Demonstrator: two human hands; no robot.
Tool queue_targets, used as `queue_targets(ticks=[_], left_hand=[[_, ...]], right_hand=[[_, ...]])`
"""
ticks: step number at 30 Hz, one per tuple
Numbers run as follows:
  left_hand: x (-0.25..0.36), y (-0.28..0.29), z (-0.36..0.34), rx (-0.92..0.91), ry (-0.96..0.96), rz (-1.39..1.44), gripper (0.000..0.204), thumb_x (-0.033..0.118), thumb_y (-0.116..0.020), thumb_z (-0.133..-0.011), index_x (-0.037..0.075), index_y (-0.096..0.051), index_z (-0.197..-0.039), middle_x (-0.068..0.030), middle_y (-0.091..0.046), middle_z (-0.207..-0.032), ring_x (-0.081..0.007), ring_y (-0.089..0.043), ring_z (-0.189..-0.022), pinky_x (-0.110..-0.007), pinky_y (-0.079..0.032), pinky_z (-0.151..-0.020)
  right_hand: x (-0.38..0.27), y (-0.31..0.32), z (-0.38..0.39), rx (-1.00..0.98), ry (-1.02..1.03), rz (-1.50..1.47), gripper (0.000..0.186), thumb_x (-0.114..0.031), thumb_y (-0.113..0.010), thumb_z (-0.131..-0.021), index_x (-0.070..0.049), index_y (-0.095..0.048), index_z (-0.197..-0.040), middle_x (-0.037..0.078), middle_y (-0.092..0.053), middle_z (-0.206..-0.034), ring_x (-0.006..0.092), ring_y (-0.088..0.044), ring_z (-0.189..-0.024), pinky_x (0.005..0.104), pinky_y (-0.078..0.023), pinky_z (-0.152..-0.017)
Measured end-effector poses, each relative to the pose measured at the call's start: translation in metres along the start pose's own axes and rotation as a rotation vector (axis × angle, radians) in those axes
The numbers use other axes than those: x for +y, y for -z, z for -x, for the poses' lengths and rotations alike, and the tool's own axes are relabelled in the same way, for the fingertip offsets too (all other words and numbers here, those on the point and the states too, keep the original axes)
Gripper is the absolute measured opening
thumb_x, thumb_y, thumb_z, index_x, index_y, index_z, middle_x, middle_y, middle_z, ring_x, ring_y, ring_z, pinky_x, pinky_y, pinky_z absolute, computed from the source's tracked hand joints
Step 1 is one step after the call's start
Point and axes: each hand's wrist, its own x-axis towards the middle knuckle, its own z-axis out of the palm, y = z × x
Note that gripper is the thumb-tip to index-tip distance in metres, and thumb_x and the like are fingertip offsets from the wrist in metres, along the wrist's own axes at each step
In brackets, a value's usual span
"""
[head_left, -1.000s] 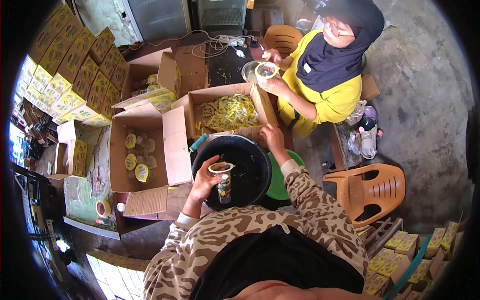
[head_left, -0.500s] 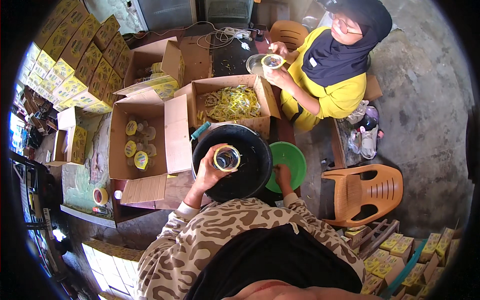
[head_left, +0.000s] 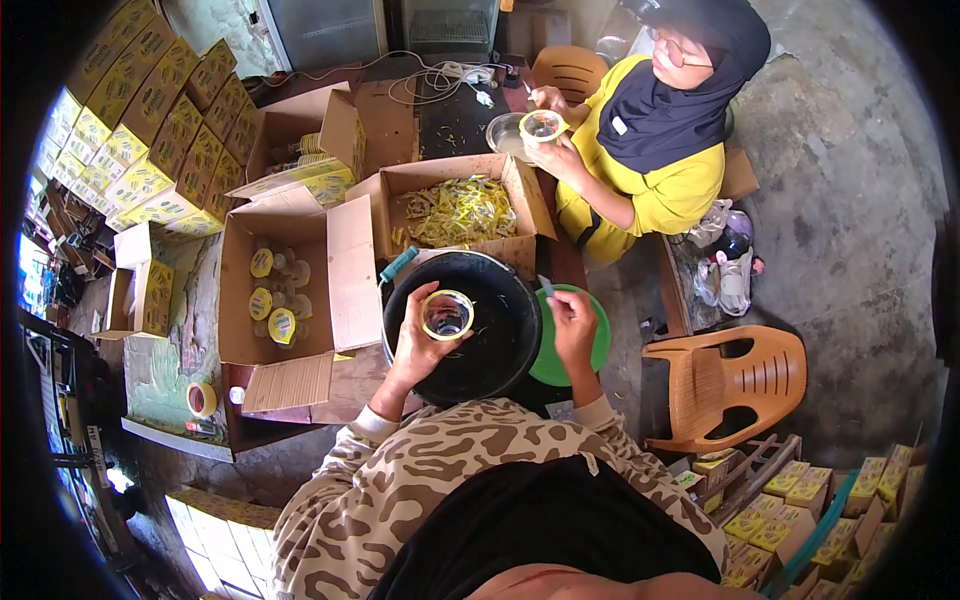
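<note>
My left hand [head_left: 415, 345] is closed around a clear plastic cup [head_left: 447, 316] with a yellow rim, its open top facing up. It is held over a large black bucket [head_left: 505, 368] with a teal handle grip [head_left: 398, 265] on its far left. In my right hand [head_left: 574, 325] is a small knife [head_left: 546, 287], its blade pointing up and away, above a green basin [head_left: 556, 370] just right of the bucket. Beyond the bucket, a cardboard box [head_left: 395, 178] holds a heap of yellow and clear plastic strips [head_left: 465, 210].
At the left, an open carton [head_left: 237, 330] contains several lidded cups; another carton [head_left: 350, 125] with stacked cups stands behind. Across at the right a co-worker in yellow holds a similar cup [head_left: 542, 125]. An orange chair [head_left: 695, 385] is at my right; printed boxes [head_left: 150, 110] pile up far left.
My right hand has risen out of the green basin and now shows a knife. The cup in my left hand has shifted slightly left and stays over the bucket.
</note>
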Motion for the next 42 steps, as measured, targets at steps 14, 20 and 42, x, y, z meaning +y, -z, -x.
queue_targets(ticks=[14, 20, 42], left_hand=[[0.0, -0.007, 0.001, 0.08, 0.047, 0.2, 0.064, 0.008, -0.084, -0.081, 0.001, -0.042, -0.128, -0.0121, -0.064, -0.115, -0.0194, -0.065, -0.108, -0.033, -0.054, -0.096], [-0.004, -0.011, 0.002, 0.084, 0.084, 0.208, 0.062, 0.01, -0.084, -0.081, 0.0, -0.043, -0.127, -0.0113, -0.064, -0.113, -0.0179, -0.065, -0.105, -0.033, -0.054, -0.094], [0.052, 0.003, -0.005, 0.061, -0.145, -0.693, 0.062, 0.013, -0.083, -0.067, 0.001, -0.061, -0.123, -0.0154, -0.064, -0.109, -0.0373, -0.065, -0.098, -0.045, -0.053, -0.085]], right_hand=[[-0.089, -0.038, 0.021, -0.136, 0.293, -0.106, 0.022, 0.005, -0.077, -0.079, -0.004, -0.069, -0.098, 0.01, -0.062, -0.081, 0.0261, -0.062, -0.07, 0.0365, -0.05, -0.06], [-0.094, -0.043, 0.022, -0.137, 0.306, -0.032, 0.021, 0.004, -0.076, -0.08, -0.004, -0.069, -0.098, 0.009, -0.058, -0.079, 0.0268, -0.061, -0.069, 0.0376, -0.049, -0.059], [-0.088, -0.018, 0.0, -0.298, 0.452, 0.159, 0.024, 0.004, -0.071, -0.079, -0.008, -0.075, -0.1, 0.006, -0.062, -0.088, 0.0255, -0.06, -0.083, 0.0383, -0.047, -0.073]])
